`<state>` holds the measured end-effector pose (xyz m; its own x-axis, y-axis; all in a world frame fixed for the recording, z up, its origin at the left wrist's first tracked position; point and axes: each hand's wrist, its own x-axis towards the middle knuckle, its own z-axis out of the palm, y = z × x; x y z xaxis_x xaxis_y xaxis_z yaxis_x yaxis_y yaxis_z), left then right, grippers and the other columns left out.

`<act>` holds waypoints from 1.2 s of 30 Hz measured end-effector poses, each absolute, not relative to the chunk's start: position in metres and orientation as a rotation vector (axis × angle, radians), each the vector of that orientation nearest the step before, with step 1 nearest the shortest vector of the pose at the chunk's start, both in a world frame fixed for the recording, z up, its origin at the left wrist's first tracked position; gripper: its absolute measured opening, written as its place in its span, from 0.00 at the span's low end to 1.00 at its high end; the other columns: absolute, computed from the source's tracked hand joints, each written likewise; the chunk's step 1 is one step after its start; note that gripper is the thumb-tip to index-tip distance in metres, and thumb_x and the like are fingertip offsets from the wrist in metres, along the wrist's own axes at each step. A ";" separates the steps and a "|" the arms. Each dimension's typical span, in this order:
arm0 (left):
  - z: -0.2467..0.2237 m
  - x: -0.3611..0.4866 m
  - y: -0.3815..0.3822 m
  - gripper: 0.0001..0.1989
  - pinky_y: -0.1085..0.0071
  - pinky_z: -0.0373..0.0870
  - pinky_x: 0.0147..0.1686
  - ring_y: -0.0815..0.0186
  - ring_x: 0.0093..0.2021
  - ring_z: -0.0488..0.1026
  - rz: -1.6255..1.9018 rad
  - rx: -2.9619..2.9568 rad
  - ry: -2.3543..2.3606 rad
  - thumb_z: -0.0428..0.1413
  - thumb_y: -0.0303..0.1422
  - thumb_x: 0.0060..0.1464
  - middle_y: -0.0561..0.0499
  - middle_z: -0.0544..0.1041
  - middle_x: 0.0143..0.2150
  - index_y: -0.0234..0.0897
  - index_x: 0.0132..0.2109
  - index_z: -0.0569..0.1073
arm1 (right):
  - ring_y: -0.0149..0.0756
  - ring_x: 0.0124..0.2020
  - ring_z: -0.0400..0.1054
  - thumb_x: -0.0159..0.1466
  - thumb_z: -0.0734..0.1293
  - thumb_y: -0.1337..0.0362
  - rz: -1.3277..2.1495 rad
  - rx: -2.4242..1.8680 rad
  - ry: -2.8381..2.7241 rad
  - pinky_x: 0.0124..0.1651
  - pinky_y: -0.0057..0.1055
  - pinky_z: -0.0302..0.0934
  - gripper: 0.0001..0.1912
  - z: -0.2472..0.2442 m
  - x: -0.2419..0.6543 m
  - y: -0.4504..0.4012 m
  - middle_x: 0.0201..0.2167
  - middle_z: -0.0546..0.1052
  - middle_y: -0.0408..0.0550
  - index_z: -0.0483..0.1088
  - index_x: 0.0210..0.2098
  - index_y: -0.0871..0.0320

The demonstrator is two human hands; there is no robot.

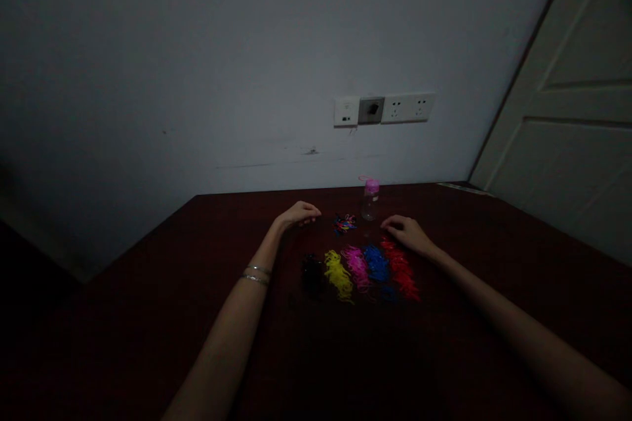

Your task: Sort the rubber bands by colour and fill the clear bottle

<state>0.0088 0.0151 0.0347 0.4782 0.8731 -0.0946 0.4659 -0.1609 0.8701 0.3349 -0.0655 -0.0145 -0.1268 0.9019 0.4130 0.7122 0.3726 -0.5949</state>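
Small strands lie sorted by colour on the dark table: a black pile [313,274], a yellow pile [338,275], a pink pile [358,266], a blue pile [377,263] and a red pile [401,268]. Behind them is a small mixed-colour pile [345,223]. My left hand [300,213] rests left of the mixed pile, fingers curled together; whether anything is between them is too small to see. Beside the top of the red pile, my right hand [401,229] has its fingers bent, thumb and fingertips close together, their contents unclear.
A clear bottle with a pink lid [370,200] stands upright behind the piles, near the wall. The dark red table [197,243] meets a wall with sockets [405,108]. A pale door [567,118] is at the right.
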 end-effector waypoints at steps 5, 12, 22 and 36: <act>0.012 -0.001 0.027 0.14 0.81 0.47 0.14 0.78 0.17 0.57 0.732 1.678 1.254 0.56 0.38 0.45 0.55 0.66 0.22 0.31 0.35 0.73 | 0.35 0.35 0.68 0.52 0.60 0.69 0.416 -1.295 -1.969 0.41 0.32 0.60 0.11 -0.002 0.313 -0.069 0.34 0.74 0.48 0.72 0.33 0.60; 0.004 -0.003 0.028 0.15 0.81 0.47 0.14 0.78 0.17 0.56 0.825 1.585 1.367 0.57 0.39 0.44 0.54 0.66 0.21 0.31 0.37 0.73 | 0.32 0.32 0.66 0.52 0.60 0.73 0.518 -1.107 -2.145 0.37 0.29 0.60 0.13 0.004 0.258 -0.065 0.32 0.73 0.47 0.71 0.36 0.60; -0.001 -0.002 0.031 0.12 0.80 0.46 0.14 0.79 0.16 0.55 0.844 1.599 1.331 0.56 0.36 0.45 0.56 0.65 0.21 0.31 0.35 0.73 | 0.33 0.35 0.66 0.54 0.64 0.70 0.273 -1.214 -2.327 0.39 0.28 0.58 0.13 0.002 0.224 -0.049 0.34 0.72 0.49 0.70 0.39 0.60; -0.004 -0.001 0.035 0.11 0.80 0.46 0.13 0.79 0.15 0.54 0.847 1.583 1.345 0.56 0.35 0.46 0.56 0.65 0.20 0.31 0.35 0.73 | 0.32 0.32 0.65 0.52 0.62 0.74 0.238 -1.232 -2.367 0.36 0.25 0.55 0.16 0.004 0.220 -0.047 0.31 0.73 0.47 0.70 0.40 0.61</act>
<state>-0.0012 0.0347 -0.0039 0.1852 0.9820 -0.0368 0.3918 -0.0394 0.9192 0.2195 -0.0467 0.0037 -0.4944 0.8095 0.3168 0.7301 0.5844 -0.3541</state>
